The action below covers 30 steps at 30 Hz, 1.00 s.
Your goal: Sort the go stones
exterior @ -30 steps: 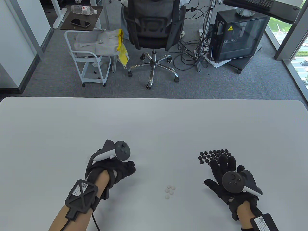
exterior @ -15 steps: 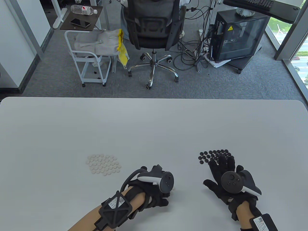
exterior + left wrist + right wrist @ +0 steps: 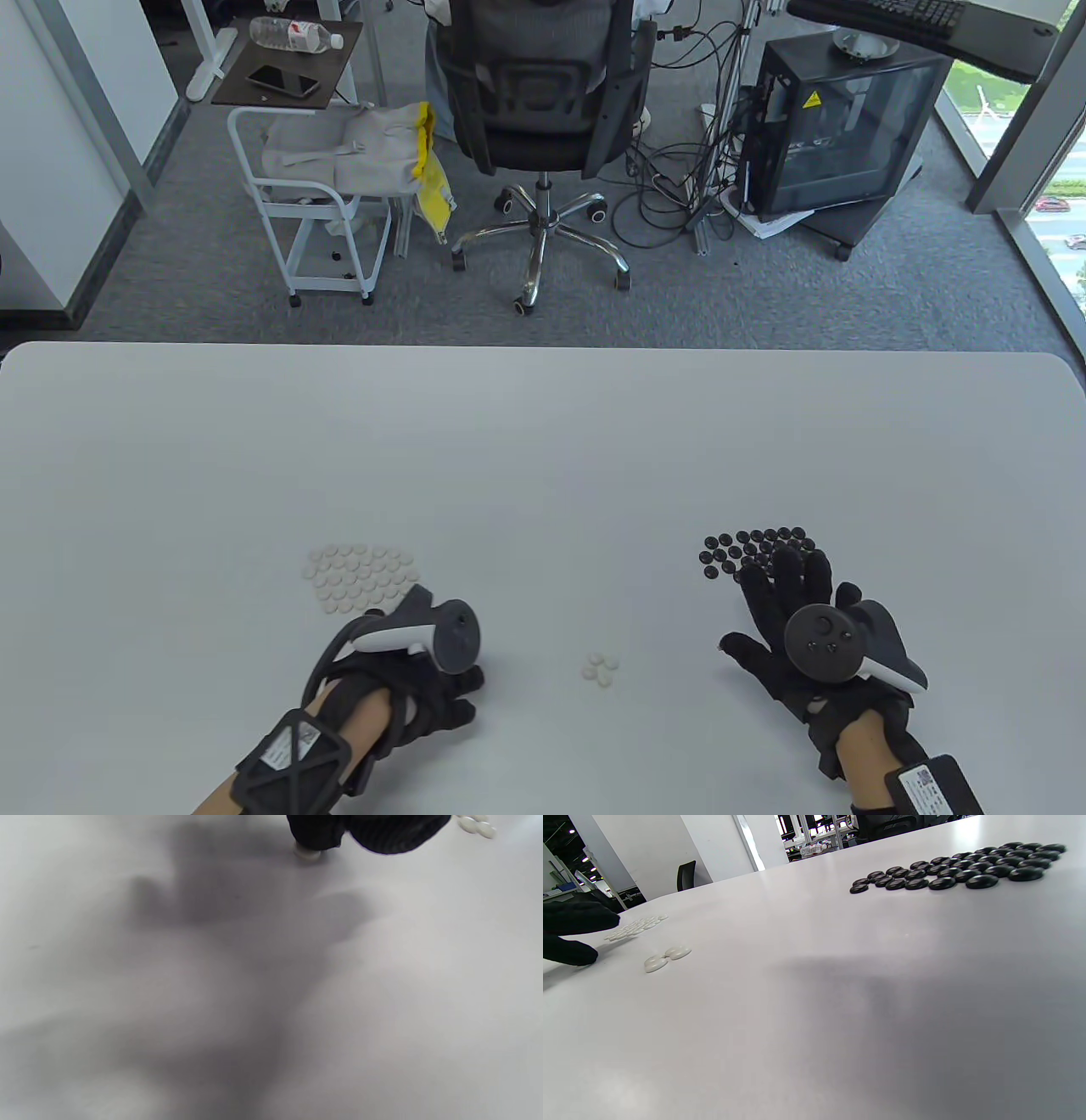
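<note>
Left hand, fingers curled, slides one white stone across the bench toward the white pile; right hand rests flat beside the black stones. Three strays likely follow.

- White stones, sorted cluster: flat round discs packed together on your left.
- White stones, loose group: a few touching discs at your near centre.
- Black stones: glossy discs in tight rows, on your right.

Left hand carried 1 white stone leftward.
</note>
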Each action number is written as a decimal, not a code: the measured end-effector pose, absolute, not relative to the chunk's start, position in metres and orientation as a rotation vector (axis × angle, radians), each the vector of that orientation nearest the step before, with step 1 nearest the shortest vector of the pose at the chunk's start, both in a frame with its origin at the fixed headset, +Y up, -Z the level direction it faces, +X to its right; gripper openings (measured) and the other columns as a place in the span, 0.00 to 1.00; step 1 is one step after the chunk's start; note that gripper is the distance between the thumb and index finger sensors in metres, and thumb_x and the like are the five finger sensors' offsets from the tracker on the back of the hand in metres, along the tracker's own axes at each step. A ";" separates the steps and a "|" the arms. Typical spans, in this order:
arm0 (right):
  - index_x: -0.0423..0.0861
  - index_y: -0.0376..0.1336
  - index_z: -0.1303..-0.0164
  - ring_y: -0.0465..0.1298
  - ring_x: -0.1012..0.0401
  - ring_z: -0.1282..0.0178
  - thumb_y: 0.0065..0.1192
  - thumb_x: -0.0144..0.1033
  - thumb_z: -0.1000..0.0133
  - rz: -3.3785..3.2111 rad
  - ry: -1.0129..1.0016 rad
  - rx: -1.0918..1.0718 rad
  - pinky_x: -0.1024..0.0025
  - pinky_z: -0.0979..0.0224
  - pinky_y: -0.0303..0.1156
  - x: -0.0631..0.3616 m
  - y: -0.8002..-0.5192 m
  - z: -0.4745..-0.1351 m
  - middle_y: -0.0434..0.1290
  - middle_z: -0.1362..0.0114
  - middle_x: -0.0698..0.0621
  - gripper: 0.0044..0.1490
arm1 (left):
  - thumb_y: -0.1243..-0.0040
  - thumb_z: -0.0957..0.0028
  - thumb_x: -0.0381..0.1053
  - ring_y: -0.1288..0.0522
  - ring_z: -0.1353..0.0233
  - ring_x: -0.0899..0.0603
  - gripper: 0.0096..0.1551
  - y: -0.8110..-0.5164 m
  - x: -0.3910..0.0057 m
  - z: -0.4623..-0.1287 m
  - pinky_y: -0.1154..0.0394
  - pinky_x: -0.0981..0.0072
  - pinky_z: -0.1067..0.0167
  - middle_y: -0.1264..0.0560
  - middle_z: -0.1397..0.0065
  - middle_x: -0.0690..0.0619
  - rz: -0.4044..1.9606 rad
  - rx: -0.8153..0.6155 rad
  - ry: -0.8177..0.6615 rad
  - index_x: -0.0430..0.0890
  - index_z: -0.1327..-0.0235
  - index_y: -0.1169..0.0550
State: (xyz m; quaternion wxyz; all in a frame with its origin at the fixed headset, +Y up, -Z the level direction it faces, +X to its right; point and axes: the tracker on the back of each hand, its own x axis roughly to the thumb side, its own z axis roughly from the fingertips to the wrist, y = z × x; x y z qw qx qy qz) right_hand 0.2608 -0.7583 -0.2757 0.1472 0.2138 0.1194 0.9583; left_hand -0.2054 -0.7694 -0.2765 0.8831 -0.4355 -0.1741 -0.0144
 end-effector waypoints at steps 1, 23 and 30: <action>0.27 0.33 0.12 0.21 0.22 0.28 0.37 0.56 0.33 2.759 0.345 0.613 0.12 0.40 0.25 0.261 -0.759 -0.276 0.23 0.20 0.16 0.56 | 0.59 0.45 0.62 0.81 0.28 0.24 0.39 -0.769 -0.225 -0.276 0.74 0.16 0.44 0.76 0.21 0.34 -0.019 -0.898 -0.310 0.58 0.17 0.44; 0.27 0.32 0.12 0.21 0.22 0.29 0.37 0.56 0.32 2.759 0.372 0.579 0.12 0.40 0.25 0.262 -0.759 -0.277 0.22 0.21 0.16 0.56 | 0.62 0.46 0.62 0.86 0.31 0.24 0.43 -0.767 -0.291 -0.312 0.77 0.16 0.46 0.84 0.26 0.33 0.097 -0.807 -0.070 0.57 0.17 0.56; 0.27 0.32 0.12 0.21 0.22 0.29 0.38 0.56 0.32 2.762 0.382 0.571 0.12 0.40 0.25 0.263 -0.759 -0.277 0.22 0.21 0.16 0.56 | 0.62 0.46 0.64 0.83 0.29 0.24 0.43 -0.721 -0.233 -0.319 0.75 0.16 0.44 0.78 0.21 0.33 0.133 -0.734 -0.243 0.52 0.14 0.41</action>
